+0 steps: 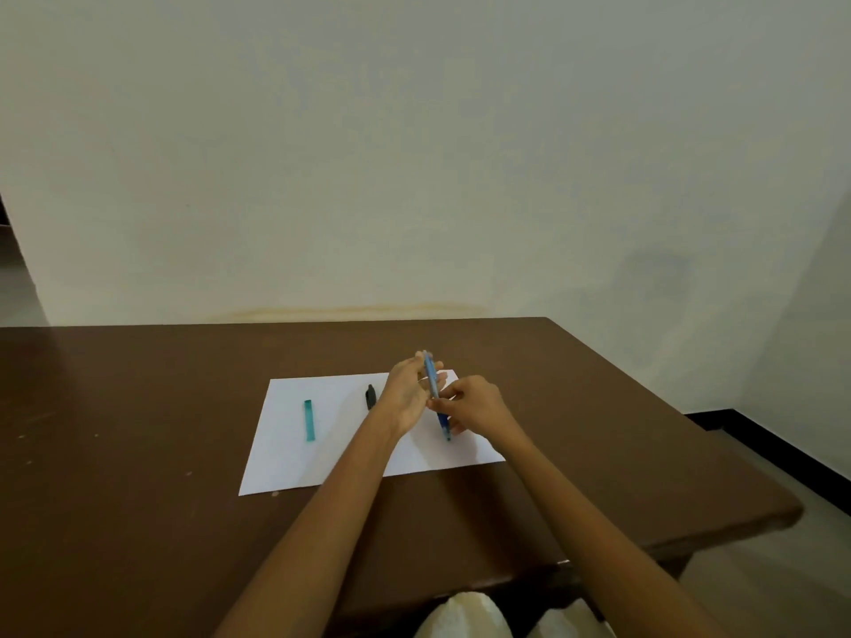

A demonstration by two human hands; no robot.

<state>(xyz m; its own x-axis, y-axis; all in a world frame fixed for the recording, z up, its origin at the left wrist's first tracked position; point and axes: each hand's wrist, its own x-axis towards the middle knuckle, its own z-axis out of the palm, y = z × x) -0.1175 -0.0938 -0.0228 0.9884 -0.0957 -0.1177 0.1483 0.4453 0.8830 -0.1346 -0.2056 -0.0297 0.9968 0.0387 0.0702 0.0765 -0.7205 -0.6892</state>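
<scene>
**A:** In the head view, where is the blue pen (431, 377)?

**B:** In the air just above the far right part of the white sheet (294, 458). It is tilted, with its tip end pointing down toward the person. Both hands have it. The left hand (407, 396) curls its fingers round the upper half. The right hand (476, 405) pinches the lower half between thumb and fingers, just above the darker front section.

**A:** Why two hands on one pen?

**B:** I judge that one hand steadies the barrel while the other twists or pulls the front section. The hands sit close together, which suits screwing or unscrewing. I cannot tell which of the two it is.

**A:** And the bits on the sheet?

**B:** A teal tube (309, 420) lies flat on the left half, well apart from the hands. A short black piece (370, 396) lies near the middle, just beside the left wrist. Both look like pen parts, probably laid on white paper so they are easy to see against the brown table (138, 453).

**A:** Anything else?

**B:** A plain pale wall (414, 154) behind the table.
</scene>
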